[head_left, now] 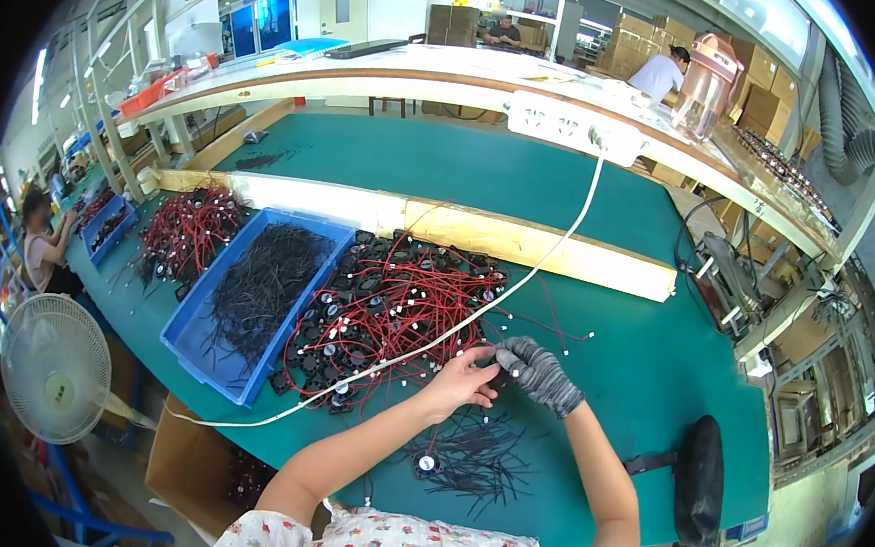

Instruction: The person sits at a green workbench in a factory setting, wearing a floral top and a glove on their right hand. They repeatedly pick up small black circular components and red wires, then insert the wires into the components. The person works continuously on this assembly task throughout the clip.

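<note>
At centre, bare left hand [459, 383] and gloved right hand [543, 377] meet, grip unclear; loose black strips [481, 459] below, presumably for easy reach.

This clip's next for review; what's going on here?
A person holds their bare left hand and grey-gloved right hand together over a green table; anything pinched there is too small to tell. Ahead lies a pile of round black parts with red wires; left of it, a blue plastic tray of thin black strips. Loose strips lie near the person.

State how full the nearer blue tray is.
Partly full: black strips lie heaped in the tray, but its near end shows bare blue.
</note>
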Tool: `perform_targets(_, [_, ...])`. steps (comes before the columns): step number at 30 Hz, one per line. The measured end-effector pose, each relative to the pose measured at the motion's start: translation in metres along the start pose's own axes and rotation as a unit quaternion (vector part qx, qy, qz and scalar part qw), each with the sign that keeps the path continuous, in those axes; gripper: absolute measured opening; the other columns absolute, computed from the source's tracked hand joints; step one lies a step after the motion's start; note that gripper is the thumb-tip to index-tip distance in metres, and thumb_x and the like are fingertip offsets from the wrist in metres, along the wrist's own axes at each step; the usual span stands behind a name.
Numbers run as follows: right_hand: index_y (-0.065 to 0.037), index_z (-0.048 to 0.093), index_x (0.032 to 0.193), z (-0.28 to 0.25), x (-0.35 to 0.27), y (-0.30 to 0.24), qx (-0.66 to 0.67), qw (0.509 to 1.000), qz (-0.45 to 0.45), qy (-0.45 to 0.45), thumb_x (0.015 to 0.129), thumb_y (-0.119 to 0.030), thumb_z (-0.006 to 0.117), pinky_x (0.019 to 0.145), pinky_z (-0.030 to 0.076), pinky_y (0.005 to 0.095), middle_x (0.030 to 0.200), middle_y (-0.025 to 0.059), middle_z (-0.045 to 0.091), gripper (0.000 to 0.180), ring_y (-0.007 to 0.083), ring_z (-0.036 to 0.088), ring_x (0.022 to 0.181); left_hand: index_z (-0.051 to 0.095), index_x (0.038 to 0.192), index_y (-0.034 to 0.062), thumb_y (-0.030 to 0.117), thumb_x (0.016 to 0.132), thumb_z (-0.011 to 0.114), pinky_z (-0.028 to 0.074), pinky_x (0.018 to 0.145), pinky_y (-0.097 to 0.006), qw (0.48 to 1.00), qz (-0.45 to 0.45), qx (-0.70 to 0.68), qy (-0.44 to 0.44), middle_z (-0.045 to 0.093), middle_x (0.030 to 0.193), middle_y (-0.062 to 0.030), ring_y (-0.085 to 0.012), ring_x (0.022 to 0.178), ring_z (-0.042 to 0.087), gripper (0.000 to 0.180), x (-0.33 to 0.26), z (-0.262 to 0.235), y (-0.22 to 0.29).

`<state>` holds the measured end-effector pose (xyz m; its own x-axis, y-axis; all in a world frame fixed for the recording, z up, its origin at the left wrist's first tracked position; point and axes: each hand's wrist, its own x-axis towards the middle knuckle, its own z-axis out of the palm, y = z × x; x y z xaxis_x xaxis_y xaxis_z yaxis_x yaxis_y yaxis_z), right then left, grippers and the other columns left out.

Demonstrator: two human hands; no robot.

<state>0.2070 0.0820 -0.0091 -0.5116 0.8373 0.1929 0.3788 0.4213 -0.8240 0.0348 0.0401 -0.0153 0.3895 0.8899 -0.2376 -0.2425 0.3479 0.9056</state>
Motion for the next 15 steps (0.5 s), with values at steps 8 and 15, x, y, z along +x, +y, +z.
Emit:
perform_targets(8, [-0.003, 0.060, 0.088, -0.009, -0.006, -0.005, 0.314, 0.937, 0.152, 0.033, 0.082, -0.024, 0.061, 0.070, 0.046, 0.0281, 0.078, 0.0040, 0.058, 0.022, 0.0128, 0.054, 0.073, 0.051, 0.105, 0.0060, 0.022, 0.088, 0.055, 0.047, 0.052, -0.020, 0.992, -0.076, 0.024, -0.100, 0.053, 0.077, 0.0010, -0.0056, 0.055, 0.052, 0.024, -0.007, 0.008, -0.004])
perform_targets(15, [-0.006, 0.057, 0.093, -0.021, -0.005, -0.015, 0.556, 0.803, 0.109, 0.184, 0.084, -0.020, 0.058, 0.060, 0.047, 0.0280, 0.075, 0.0040, 0.056, 0.017, 0.0130, 0.053, 0.066, 0.050, 0.115, 0.0073, 0.017, 0.090, 0.051, 0.048, 0.055, -0.019, 0.957, -0.086, 0.111, -0.254, 0.053, 0.075, 0.0022, -0.0052, 0.057, 0.053, 0.027, -0.029, 0.013, 0.000])
